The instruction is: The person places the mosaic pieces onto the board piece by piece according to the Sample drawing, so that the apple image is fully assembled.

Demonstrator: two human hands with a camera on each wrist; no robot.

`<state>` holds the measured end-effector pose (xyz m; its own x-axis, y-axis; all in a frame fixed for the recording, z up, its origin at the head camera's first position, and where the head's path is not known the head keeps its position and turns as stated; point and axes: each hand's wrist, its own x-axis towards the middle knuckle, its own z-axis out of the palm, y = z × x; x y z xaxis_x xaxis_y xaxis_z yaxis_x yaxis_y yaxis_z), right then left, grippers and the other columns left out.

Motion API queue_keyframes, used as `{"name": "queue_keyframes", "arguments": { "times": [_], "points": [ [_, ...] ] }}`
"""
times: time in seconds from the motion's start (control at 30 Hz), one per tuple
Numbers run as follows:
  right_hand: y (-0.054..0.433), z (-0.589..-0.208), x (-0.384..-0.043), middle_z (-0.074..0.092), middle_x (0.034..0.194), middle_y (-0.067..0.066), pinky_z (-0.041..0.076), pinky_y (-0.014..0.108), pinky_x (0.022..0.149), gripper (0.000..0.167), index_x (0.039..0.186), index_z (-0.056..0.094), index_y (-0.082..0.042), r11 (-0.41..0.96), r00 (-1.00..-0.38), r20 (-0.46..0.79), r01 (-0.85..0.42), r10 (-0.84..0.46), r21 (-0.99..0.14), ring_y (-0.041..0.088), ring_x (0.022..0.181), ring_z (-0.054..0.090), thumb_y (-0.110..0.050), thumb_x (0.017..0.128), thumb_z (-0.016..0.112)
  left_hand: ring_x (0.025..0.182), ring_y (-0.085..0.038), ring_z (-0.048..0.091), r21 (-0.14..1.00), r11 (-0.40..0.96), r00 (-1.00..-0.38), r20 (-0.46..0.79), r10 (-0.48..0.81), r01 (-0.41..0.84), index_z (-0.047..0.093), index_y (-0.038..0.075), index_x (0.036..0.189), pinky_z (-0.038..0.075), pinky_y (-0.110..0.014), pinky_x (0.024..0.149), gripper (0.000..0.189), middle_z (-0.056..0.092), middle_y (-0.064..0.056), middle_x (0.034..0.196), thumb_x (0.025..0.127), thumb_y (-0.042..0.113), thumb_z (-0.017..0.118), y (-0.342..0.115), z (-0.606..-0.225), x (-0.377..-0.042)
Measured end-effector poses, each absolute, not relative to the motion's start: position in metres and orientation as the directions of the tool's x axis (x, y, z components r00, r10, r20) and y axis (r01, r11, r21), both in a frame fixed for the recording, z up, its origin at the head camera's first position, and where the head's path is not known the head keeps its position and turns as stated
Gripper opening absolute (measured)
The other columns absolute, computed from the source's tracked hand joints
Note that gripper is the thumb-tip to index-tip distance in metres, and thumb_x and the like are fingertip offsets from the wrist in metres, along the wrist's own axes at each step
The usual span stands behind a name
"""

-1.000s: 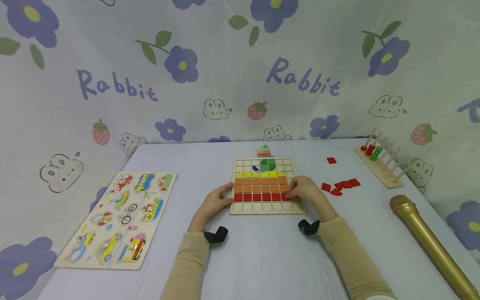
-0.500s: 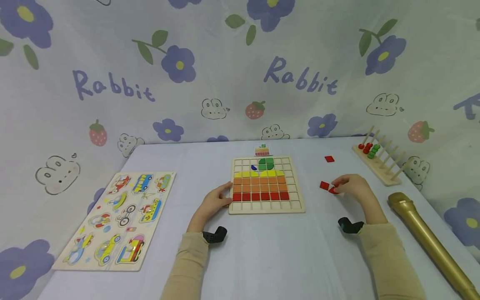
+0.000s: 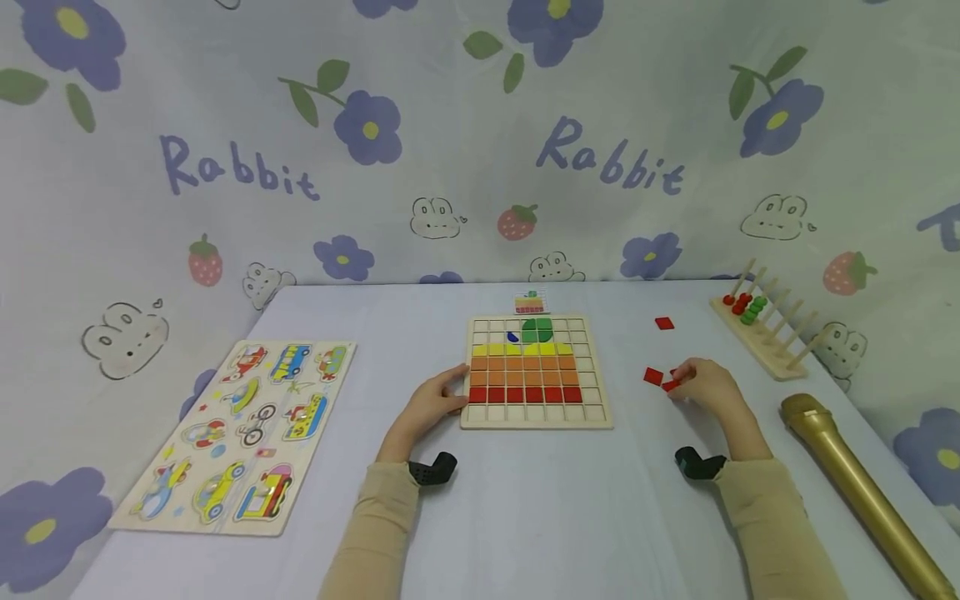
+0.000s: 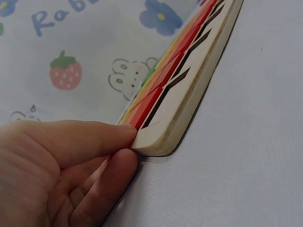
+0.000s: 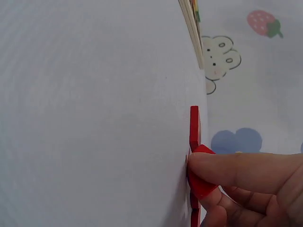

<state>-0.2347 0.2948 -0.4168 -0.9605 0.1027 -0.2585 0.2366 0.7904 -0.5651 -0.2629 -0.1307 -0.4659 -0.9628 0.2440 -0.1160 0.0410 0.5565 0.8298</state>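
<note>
A wooden grid board [image 3: 547, 413] lies flat in the head view, its grooves filled with a red row, orange rows, a yellow row, green pieces and a small blue piece. My left hand [image 3: 430, 410] grips the board's left edge; in the left wrist view the thumb [image 4: 106, 138] lies on the rim near a corner, with a finger against the side. Right of the board, my right hand [image 3: 708, 387] pinches a red piece [image 5: 204, 187] between thumb and fingers, tilted. A loose red square tile [image 3: 653, 376] lies beside it; other red pieces are partly hidden by the hand.
A small pattern card [image 3: 530, 302] stands behind the board, and another red tile [image 3: 664, 323] lies farther back. At left is a vehicle puzzle board [image 3: 292, 462]. A pegged bead rack [image 3: 772, 350] and a gold microphone [image 3: 847, 467] occupy the right side.
My right hand has left the red row's right end and moved right to the loose red pieces, where it now pinches one. The left hand stays at the board's edge.
</note>
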Motion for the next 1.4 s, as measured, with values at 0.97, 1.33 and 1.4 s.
{"name": "queue_keyframes", "arguments": {
  "times": [0.97, 1.33, 1.4],
  "points": [
    [0.069, -0.426, -0.254, 0.062, 0.086, 0.005, 0.05, 0.026, 0.067, 0.01, 0.092, 0.069, -0.003, 0.445, -0.902, -0.237, 0.056, -0.361, -0.894, 0.016, 0.074, 0.056, -0.006, 0.084, 0.066, 0.059, -0.012, 0.049, 0.829, 0.557, -0.961, -0.119, 0.248, 0.041, 0.047, 0.015, 0.137, 0.039, -0.026, 0.059, 0.057, 0.052, -0.003, 0.063, 0.083, 0.013, 0.066, -0.13, -0.466, -0.261],
    [0.048, -0.432, -0.251, 0.061, 0.072, 0.001, 0.042, 0.023, 0.052, 0.003, 0.082, 0.07, -0.005, 0.573, -0.917, -0.139, -0.11, -0.374, -0.812, 0.013, 0.057, 0.05, -0.006, 0.08, 0.068, 0.056, -0.012, 0.049, 0.834, 0.551, -0.96, -0.119, 0.254, 0.042, 0.046, 0.015, 0.137, 0.038, -0.026, 0.058, 0.057, 0.051, -0.003, 0.061, 0.083, 0.013, 0.066, -0.131, -0.461, -0.261],
    [0.047, -0.432, -0.251, 0.061, 0.069, 0.0, 0.042, 0.023, 0.052, 0.003, 0.082, 0.07, -0.005, 0.597, -0.919, -0.124, -0.136, -0.374, -0.79, 0.012, 0.056, 0.051, -0.007, 0.079, 0.069, 0.056, -0.011, 0.049, 0.833, 0.552, -0.96, -0.118, 0.255, 0.044, 0.046, 0.014, 0.137, 0.038, -0.026, 0.058, 0.057, 0.051, -0.003, 0.061, 0.083, 0.013, 0.065, -0.131, -0.461, -0.261]
  ]
}}
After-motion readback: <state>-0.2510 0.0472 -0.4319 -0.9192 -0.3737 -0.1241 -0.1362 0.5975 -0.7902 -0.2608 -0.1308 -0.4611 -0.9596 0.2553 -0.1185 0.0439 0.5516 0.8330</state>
